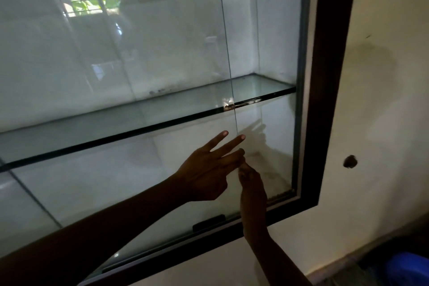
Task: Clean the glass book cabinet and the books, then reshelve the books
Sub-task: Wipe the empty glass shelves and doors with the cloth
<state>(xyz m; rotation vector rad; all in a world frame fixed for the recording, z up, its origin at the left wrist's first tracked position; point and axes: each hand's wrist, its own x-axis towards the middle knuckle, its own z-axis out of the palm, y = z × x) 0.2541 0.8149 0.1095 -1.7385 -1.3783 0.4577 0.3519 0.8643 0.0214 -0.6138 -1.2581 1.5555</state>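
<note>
1. The glass cabinet [329, 100] is set into a matt cream wall [383, 100] and fills the left and centre of view. Its frame is dark, flat and straight-edged.
2. A clear glass shelf [162, 111] with a dark edge crosses it. The sliding pane [139, 53] in front is smooth and reflective.
3. Left hand [206, 172]: grip spread, fingers straight, tips by the pane's upright edge.
4. Right hand [253, 190]: fingertips bunched at that edge; I cannot tell whether they pinch it.
</note>
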